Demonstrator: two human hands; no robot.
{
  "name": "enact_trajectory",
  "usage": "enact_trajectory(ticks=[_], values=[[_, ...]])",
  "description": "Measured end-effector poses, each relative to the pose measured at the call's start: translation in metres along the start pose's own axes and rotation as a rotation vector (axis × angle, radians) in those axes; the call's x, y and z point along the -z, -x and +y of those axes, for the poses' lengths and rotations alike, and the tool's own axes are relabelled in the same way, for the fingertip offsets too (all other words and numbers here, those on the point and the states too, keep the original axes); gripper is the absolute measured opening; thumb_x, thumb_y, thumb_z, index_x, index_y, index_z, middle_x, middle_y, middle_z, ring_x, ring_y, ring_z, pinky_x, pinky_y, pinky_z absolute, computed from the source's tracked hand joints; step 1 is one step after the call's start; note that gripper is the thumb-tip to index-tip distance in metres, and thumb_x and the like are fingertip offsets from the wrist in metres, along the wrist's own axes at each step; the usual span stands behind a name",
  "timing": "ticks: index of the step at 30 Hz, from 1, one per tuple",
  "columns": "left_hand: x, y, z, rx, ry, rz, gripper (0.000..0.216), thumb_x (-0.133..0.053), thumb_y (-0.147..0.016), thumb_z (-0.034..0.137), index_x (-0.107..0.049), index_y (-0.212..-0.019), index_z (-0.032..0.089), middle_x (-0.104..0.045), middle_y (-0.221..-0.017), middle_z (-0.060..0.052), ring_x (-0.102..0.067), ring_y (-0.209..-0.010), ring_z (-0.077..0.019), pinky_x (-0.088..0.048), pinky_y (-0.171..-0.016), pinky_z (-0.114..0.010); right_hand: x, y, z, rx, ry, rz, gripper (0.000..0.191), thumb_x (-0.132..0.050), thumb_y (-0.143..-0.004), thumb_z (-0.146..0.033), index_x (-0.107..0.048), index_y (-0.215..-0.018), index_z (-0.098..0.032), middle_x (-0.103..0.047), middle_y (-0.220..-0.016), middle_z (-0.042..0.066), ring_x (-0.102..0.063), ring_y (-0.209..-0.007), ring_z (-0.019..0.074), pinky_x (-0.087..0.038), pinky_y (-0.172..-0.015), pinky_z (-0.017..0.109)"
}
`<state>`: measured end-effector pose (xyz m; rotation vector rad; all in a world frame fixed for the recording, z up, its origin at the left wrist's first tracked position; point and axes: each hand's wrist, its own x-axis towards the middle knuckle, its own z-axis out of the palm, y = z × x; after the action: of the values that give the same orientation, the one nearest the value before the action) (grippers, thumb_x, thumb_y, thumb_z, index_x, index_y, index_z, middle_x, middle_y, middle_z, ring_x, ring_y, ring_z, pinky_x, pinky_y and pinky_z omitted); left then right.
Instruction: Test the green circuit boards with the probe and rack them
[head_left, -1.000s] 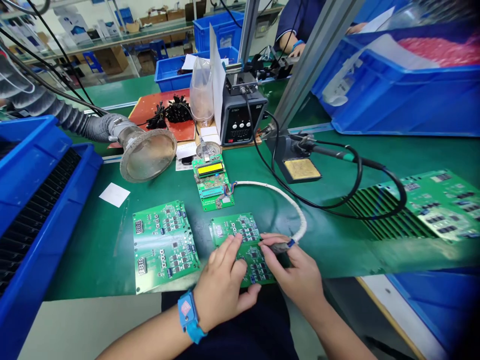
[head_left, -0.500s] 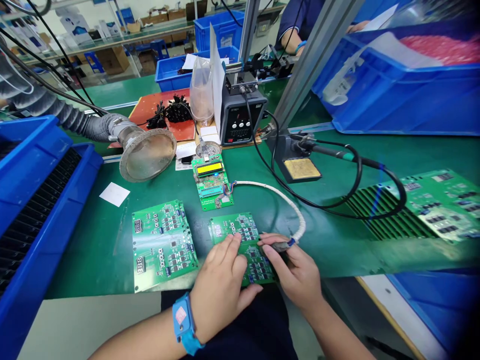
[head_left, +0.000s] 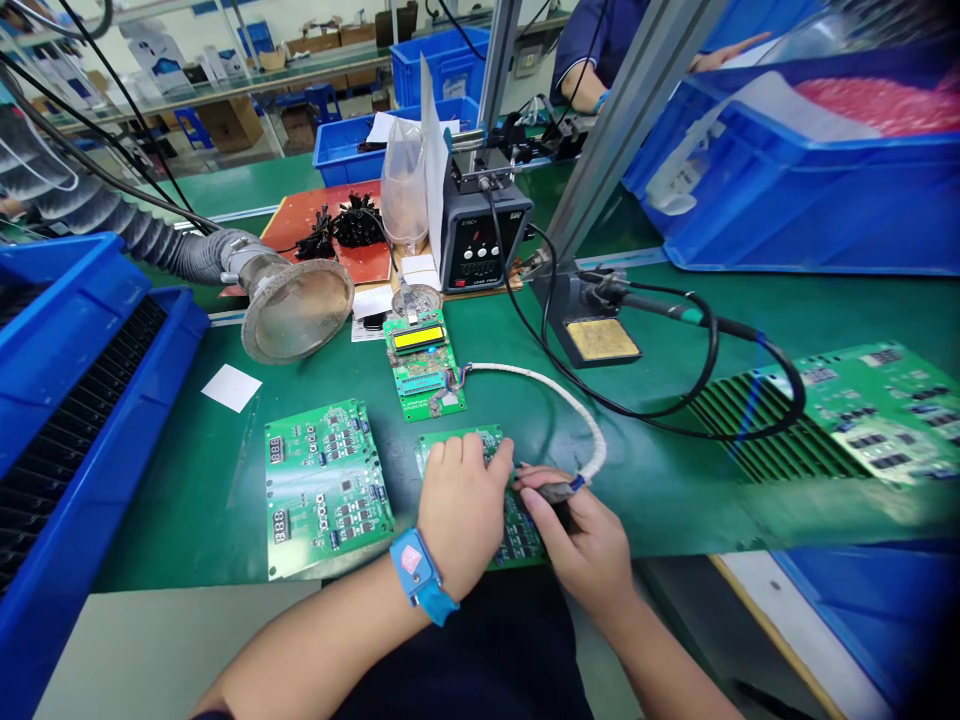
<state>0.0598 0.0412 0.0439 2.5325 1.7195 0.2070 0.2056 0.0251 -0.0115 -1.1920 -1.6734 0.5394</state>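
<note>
My left hand [head_left: 461, 505] lies flat on a green circuit board [head_left: 517, 530] near the table's front edge, fingers stretched over the board's far half. It wears a blue wrist strap [head_left: 420, 575]. My right hand [head_left: 581, 540] pinches a dark connector [head_left: 559, 490] at the end of a white sleeved cable [head_left: 577, 410] and holds it at the board's right edge. The cable runs back to a small tester board with a lit yellow display [head_left: 421, 362]. A second, larger green circuit board [head_left: 324, 485] lies to the left, untouched.
A fume extractor funnel [head_left: 296, 305] hangs at the left, a soldering station [head_left: 484, 235] and iron stand [head_left: 592, 320] behind. Blue bins [head_left: 67, 400] flank both sides. More green boards [head_left: 877, 405] lie at right. Another person's arm [head_left: 581, 85] works at the far bench.
My left hand has slid forward, away from me, onto the far half of the board, covering it. My right hand and the connector have stayed almost in place.
</note>
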Motion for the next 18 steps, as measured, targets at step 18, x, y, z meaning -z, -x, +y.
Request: enact_trajectory(ticks=[18], values=[[0.007, 0.016, 0.005, 0.038, 0.011, -0.015, 0.053, -0.043, -0.091, 0.007, -0.034, -0.143, 0.010, -0.059, -0.102, -0.011, -0.059, -0.092, -0.0253, -0.051, -0.081, -0.040, -0.001, -0.002, -0.001, -0.006, -0.001, 0.012, 0.007, -0.056, -0.086, -0.019, -0.061, -0.090, -0.022, -0.071, -0.084, 0.006, -0.070, -0.088, 0.0230, -0.057, -0.081, 0.037]])
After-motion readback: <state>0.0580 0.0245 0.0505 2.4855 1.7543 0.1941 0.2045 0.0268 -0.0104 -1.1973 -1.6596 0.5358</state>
